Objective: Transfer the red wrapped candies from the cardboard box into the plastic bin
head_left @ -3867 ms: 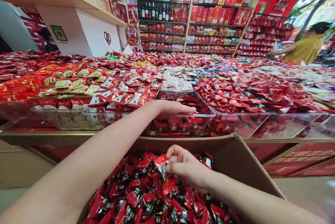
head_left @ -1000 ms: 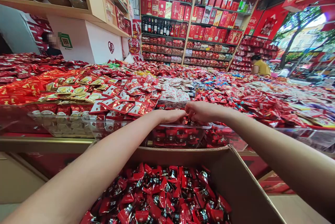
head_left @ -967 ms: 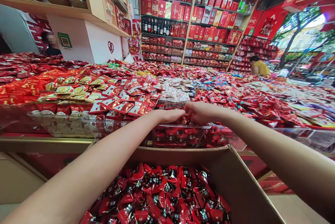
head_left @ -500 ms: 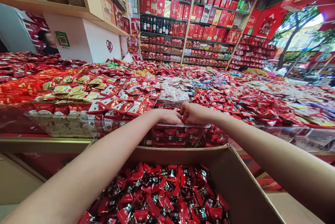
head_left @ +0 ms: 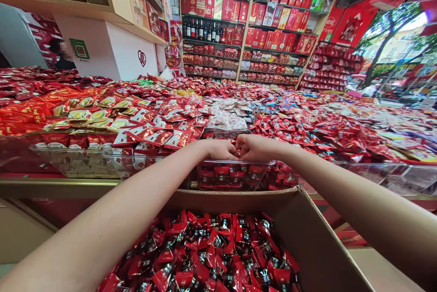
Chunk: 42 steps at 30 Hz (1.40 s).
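My left hand (head_left: 220,149) and my right hand (head_left: 255,146) meet knuckle to knuckle over a clear plastic bin (head_left: 235,174) partly filled with red-wrapped candies. Both hands curl downward into the bin, fingers bent; what they hold is hidden. Below my forearms stands an open cardboard box (head_left: 317,246) heaped with red and black wrapped candies (head_left: 218,255).
A broad display counter (head_left: 324,123) is covered with piles of red, gold and white sweets in clear bins. Shelves (head_left: 246,23) of red gift boxes and bottles line the back wall. A person (head_left: 63,53) sits behind the white counter at left.
My right hand left the cardboard box and joined the left over the clear bin. In the last second both hands drew closer and curled. The person in yellow at right is gone from view.
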Motion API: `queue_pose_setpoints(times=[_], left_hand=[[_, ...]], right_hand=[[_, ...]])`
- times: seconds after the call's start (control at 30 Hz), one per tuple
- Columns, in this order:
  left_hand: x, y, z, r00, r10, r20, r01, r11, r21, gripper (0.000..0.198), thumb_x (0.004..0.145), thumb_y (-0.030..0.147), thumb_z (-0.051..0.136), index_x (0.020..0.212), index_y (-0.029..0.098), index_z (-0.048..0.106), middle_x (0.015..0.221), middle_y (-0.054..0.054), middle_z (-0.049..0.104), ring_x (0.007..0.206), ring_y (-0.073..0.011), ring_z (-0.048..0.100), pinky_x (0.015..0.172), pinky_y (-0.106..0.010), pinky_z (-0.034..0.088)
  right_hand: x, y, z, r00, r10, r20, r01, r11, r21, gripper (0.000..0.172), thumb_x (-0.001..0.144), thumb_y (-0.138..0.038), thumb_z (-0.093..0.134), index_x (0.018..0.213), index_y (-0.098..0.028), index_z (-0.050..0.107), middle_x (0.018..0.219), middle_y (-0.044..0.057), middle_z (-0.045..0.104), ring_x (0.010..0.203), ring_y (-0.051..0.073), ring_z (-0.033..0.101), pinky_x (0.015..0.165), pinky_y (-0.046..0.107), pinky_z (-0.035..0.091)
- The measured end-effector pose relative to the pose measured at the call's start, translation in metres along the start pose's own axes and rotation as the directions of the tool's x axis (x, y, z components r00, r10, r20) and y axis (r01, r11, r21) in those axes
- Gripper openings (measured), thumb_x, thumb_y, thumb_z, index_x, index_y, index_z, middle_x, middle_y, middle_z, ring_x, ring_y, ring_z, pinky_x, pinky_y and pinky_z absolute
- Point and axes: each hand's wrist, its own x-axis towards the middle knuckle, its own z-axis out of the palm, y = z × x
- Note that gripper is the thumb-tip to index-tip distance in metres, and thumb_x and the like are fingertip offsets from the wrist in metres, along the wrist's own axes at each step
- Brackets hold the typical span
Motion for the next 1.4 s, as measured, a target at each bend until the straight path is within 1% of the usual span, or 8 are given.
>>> queue_pose_setpoints(times=[0.23,0.37,0.5,0.77,0.97,1.2,1.3,1.4], left_hand=[[-0.004,0.006,-0.003,1.0,0.005,0.01,-0.005,1.0,-0.01,0.031,0.07,0.033,0.046,0.095,0.019,0.059,0.09,0.002,0.063,0.078,-0.0123,0.052,0.067,-0.017,0.036],[-0.002,0.004,-0.002,1.0,0.003,0.006,-0.003,1.0,-0.008,0.033,0.071,0.034,0.045,0.097,0.018,0.058,0.092,0.001,0.063,0.081,-0.0131,0.053,0.067,-0.017,0.036],[0.0,0.002,-0.001,1.0,0.009,0.004,-0.009,1.0,0.003,0.034,0.072,0.035,0.045,0.098,0.018,0.058,0.095,0.001,0.062,0.084,-0.0131,0.053,0.069,-0.016,0.036],[0.005,0.0,0.0,0.999,0.036,-0.033,-0.034,0.998,0.054,0.031,0.072,0.031,0.046,0.098,0.018,0.058,0.093,0.001,0.063,0.081,-0.0117,0.053,0.068,-0.015,0.035],[0.006,0.0,0.001,0.999,0.043,-0.01,-0.042,0.998,0.046,0.031,0.072,0.031,0.046,0.098,0.019,0.058,0.093,0.002,0.063,0.081,-0.0117,0.053,0.067,-0.015,0.035],[0.0,0.004,0.0,0.999,0.035,0.011,-0.035,0.999,0.026,0.029,0.072,0.032,0.046,0.095,0.021,0.06,0.089,0.004,0.064,0.077,-0.011,0.054,0.065,-0.015,0.036],[0.0,0.004,0.0,0.999,0.035,0.008,-0.035,0.999,0.018,0.03,0.071,0.032,0.047,0.096,0.021,0.06,0.09,0.004,0.064,0.077,-0.0111,0.054,0.065,-0.014,0.036],[0.001,0.003,0.001,1.0,0.028,-0.007,-0.028,0.999,0.016,0.031,0.07,0.033,0.049,0.097,0.021,0.06,0.09,0.004,0.064,0.078,-0.0123,0.054,0.064,-0.015,0.037]], right_hand=[[-0.016,-0.017,-0.022,0.988,0.126,0.085,-0.095,0.949,-0.299,0.03,0.055,-0.014,0.055,0.085,-0.016,0.054,0.077,0.003,0.06,0.064,0.013,0.052,0.044,0.019,0.03],[-0.012,-0.012,-0.019,0.982,0.126,0.141,-0.091,0.969,-0.231,0.04,0.054,-0.014,0.057,0.093,-0.017,0.051,0.081,0.003,0.06,0.067,0.014,0.054,0.044,0.018,0.033],[-0.009,-0.005,-0.018,0.989,0.122,0.087,-0.099,0.968,-0.231,0.041,0.052,-0.015,0.059,0.092,-0.015,0.05,0.088,0.005,0.058,0.073,0.016,0.054,0.048,0.019,0.036],[-0.004,-0.003,-0.008,0.991,0.132,0.023,-0.126,0.979,-0.158,0.026,0.054,-0.022,0.058,0.079,-0.016,0.052,0.073,0.003,0.059,0.061,0.013,0.053,0.042,0.018,0.033],[-0.005,0.0,-0.007,0.988,0.118,0.104,-0.114,0.993,-0.042,0.019,0.057,-0.02,0.056,0.076,-0.017,0.054,0.064,0.0,0.058,0.052,0.01,0.051,0.04,0.016,0.032],[-0.003,-0.001,-0.007,0.984,0.101,0.145,-0.085,0.991,-0.107,0.016,0.057,-0.02,0.054,0.073,-0.018,0.057,0.066,0.001,0.059,0.054,0.011,0.05,0.041,0.018,0.031],[-0.006,-0.002,-0.009,0.992,0.079,0.094,-0.064,0.986,-0.152,0.014,0.059,-0.018,0.051,0.072,-0.017,0.057,0.067,0.001,0.059,0.056,0.011,0.05,0.043,0.018,0.031],[-0.022,-0.012,-0.016,0.991,0.052,-0.123,-0.078,0.972,-0.22,0.008,0.061,-0.019,0.051,0.068,-0.016,0.055,0.065,0.001,0.059,0.056,0.011,0.049,0.044,0.019,0.029]])
